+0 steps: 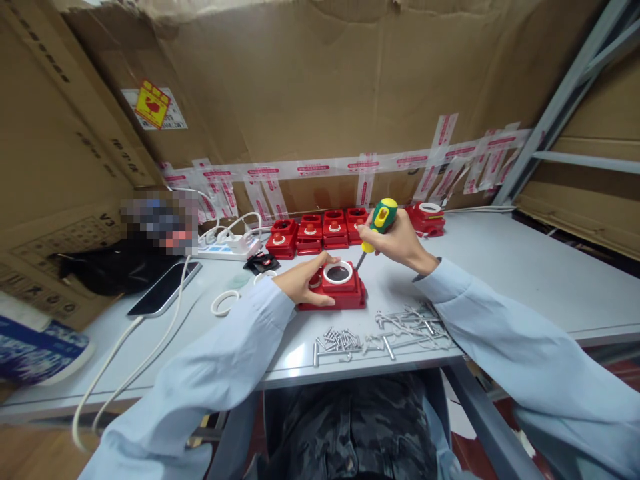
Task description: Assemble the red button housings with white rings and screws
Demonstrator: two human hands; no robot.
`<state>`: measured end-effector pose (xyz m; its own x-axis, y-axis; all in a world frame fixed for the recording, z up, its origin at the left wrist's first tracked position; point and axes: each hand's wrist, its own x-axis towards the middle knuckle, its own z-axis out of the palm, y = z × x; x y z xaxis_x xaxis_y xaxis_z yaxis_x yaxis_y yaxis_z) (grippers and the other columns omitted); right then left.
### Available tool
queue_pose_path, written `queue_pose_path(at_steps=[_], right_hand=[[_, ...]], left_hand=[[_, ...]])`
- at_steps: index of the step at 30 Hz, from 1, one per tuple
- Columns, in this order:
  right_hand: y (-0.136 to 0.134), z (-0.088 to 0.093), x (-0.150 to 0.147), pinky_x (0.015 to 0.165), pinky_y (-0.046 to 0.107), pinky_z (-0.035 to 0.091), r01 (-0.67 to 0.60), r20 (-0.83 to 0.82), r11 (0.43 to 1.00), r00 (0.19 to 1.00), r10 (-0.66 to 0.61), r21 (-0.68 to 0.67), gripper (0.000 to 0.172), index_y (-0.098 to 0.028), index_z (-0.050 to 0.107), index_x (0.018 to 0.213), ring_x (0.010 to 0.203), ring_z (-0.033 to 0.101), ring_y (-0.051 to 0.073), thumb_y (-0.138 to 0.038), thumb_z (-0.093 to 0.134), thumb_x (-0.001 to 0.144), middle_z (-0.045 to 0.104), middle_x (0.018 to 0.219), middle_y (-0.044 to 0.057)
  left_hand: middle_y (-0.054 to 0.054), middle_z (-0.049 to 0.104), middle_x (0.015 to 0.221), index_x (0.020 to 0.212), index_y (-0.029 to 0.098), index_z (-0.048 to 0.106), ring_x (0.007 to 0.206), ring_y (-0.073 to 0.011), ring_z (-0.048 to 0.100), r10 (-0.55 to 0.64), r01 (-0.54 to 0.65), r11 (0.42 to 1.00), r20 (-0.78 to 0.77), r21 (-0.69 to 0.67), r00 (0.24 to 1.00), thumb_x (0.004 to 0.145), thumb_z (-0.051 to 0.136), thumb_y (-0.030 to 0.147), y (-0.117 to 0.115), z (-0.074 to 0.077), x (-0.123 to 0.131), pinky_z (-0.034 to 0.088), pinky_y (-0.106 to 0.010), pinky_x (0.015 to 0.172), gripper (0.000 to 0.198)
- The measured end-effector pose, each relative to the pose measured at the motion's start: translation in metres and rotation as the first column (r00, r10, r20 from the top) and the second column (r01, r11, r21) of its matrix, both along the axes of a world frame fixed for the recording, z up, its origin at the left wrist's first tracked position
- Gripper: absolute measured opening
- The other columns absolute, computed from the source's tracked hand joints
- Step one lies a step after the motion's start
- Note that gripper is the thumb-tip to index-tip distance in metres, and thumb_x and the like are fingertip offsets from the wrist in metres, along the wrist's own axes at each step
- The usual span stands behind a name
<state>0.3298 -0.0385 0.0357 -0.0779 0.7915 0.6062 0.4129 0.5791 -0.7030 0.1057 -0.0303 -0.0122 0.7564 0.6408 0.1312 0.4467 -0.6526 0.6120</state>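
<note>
My left hand grips the left side of a red housing that carries a white ring round a dark opening. My right hand is closed round a green and yellow screwdriver, tilted, its dark shaft pointing down to the housing's right rear corner. Whether the tip touches a screw is too small to tell. Nearer the table's front edge lie a pile of screws and several metal rods and fittings.
Several red housings stand in a row behind my hands, with another red unit at the right. Left are a white ring, a phone, white cables and a power strip. Cardboard walls the back.
</note>
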Motion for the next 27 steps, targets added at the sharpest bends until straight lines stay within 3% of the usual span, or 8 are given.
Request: queue_pose_path(at_steps=[5, 15, 23, 27], right_hand=[[-0.0006, 0.0025, -0.0037, 0.048, 0.026, 0.044, 0.059, 0.032, 0.997, 0.998, -0.061, 0.044, 0.021, -0.017, 0.053, 0.056, 0.05, 0.053, 0.012, -0.029, 0.065, 0.068, 0.055, 0.05, 0.0], [-0.0012, 0.0026, -0.0016, 0.045, 0.027, 0.04, 0.067, -0.059, 0.997, 0.996, -0.064, 0.044, 0.019, -0.019, 0.052, 0.058, 0.048, 0.052, 0.014, -0.028, 0.065, 0.068, 0.05, 0.047, -0.002], [-0.0012, 0.0002, -0.0013, 0.045, 0.026, 0.04, 0.058, 0.019, 0.998, 0.998, -0.058, 0.023, 0.021, -0.017, 0.053, 0.055, 0.046, 0.052, 0.012, -0.029, 0.063, 0.069, 0.054, 0.047, -0.001], [0.0007, -0.0014, 0.0012, 0.04, 0.025, 0.038, 0.038, -0.029, 0.999, 0.999, -0.038, -0.006, 0.02, -0.018, 0.052, 0.059, 0.042, 0.052, 0.012, -0.03, 0.063, 0.071, 0.053, 0.046, -0.001]], left_hand=[[-0.02, 0.044, 0.14, 0.118, 0.018, 0.04, 0.128, -0.0293, 0.045, 0.01, -0.01, 1.0, -0.008, -0.012, 1.0, 0.063, 0.075, 0.038, -0.0033, 0.0025, 0.0016, 0.036, -0.043, 0.105, 0.068], [-0.02, 0.045, 0.14, 0.114, 0.019, 0.042, 0.128, -0.0298, 0.046, 0.015, -0.015, 1.0, -0.015, -0.02, 1.0, 0.062, 0.076, 0.039, -0.0021, 0.003, 0.0014, 0.037, -0.043, 0.105, 0.066], [-0.019, 0.044, 0.14, 0.117, 0.019, 0.038, 0.127, -0.0298, 0.046, 0.018, -0.019, 1.0, -0.022, -0.008, 1.0, 0.063, 0.075, 0.041, -0.001, 0.0009, 0.0003, 0.037, -0.044, 0.104, 0.069], [-0.019, 0.043, 0.14, 0.116, 0.019, 0.037, 0.128, -0.0289, 0.045, 0.019, -0.019, 1.0, -0.033, -0.011, 0.999, 0.064, 0.074, 0.042, -0.0033, 0.0028, -0.0003, 0.037, -0.042, 0.105, 0.067]])
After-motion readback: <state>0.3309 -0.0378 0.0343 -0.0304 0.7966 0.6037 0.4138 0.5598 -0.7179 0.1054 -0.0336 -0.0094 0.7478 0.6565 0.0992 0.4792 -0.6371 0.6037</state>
